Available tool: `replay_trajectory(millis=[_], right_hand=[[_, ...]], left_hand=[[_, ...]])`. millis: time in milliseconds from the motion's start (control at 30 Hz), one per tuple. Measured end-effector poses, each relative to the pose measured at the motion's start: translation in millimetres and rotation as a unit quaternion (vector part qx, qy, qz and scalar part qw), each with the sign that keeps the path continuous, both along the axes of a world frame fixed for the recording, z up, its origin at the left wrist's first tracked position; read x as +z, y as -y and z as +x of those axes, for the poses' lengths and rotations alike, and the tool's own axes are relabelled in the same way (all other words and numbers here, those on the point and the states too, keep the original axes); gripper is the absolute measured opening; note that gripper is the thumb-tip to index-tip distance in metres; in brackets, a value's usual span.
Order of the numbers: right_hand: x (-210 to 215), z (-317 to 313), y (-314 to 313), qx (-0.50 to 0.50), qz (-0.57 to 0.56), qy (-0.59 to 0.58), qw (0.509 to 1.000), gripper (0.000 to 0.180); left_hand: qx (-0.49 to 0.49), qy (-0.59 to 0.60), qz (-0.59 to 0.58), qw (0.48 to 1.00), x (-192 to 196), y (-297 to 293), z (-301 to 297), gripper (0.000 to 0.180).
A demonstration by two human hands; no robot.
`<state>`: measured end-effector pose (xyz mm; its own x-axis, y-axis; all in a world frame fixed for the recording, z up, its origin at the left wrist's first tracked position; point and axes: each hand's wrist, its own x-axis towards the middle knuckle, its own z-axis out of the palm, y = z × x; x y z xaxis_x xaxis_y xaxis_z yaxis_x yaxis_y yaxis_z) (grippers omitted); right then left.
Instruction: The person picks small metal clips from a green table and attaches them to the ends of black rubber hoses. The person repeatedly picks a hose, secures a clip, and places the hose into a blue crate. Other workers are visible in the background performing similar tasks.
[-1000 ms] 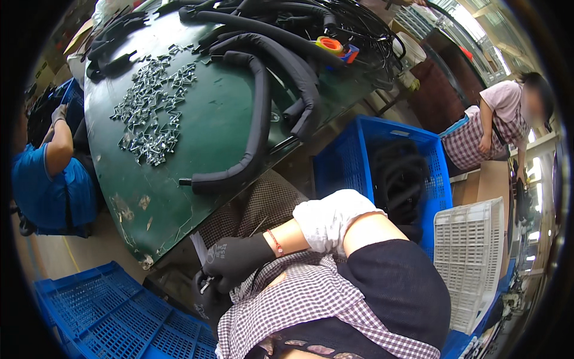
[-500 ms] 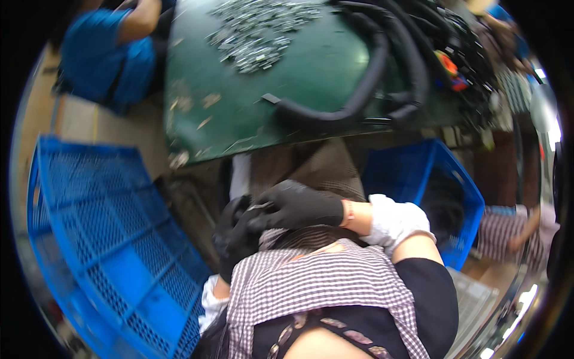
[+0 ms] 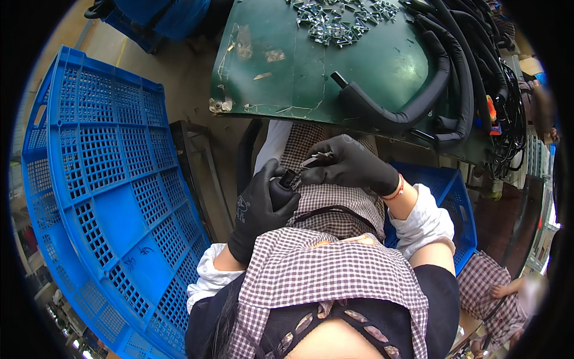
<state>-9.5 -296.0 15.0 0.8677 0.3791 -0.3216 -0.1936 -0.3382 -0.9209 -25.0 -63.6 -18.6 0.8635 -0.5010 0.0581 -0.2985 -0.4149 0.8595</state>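
Gripping a black hose end (image 3: 286, 179) in the left hand (image 3: 258, 209) while the right hand (image 3: 350, 167) pinches a small metal clip (image 3: 317, 159) beside it.

Both hands wear black gloves and meet over the lap, just below the picture's centre; the left hand's fingers are wrapped around the hose end, and the right hand's thumb and fingertips are pressed together on the clip, which lies just at 1 o'clock from the hose tip. At 12 o'clock sits a green table (image 3: 299, 78) bearing a heap of metal clips (image 3: 338, 18) and curved black hoses (image 3: 418, 102). A blue crate (image 3: 101, 179) fills 9 o'clock; another blue bin (image 3: 454, 203) stands at 3 o'clock.
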Motion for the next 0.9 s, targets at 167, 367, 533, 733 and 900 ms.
replay_trajectory(millis=[167,367,533,733,900], right_hand=[[1,17,-4,0.114,-0.034,0.017,0.993,0.040],[4,34,-10,0.213,0.009,-0.127,0.969,0.034],[-14,42,-20,0.312,-0.055,-0.217,0.923,0.028],[-39,25,-23,0.282,0.086,-0.257,0.920,0.031],[-43,20,-22,0.300,0.079,-0.201,0.929,0.033]], left_hand=[[-0.029,0.020,-0.023,0.999,-6,-2,1,0.050],[-0.049,-0.001,-0.009,0.999,-15,-3,-9,0.048],[-0.069,-0.006,-0.009,0.998,-34,-10,-23,0.048],[-0.044,0.098,-0.112,0.988,-60,-14,-39,0.048],[-0.069,0.116,-0.059,0.989,-57,-18,-39,0.047]])
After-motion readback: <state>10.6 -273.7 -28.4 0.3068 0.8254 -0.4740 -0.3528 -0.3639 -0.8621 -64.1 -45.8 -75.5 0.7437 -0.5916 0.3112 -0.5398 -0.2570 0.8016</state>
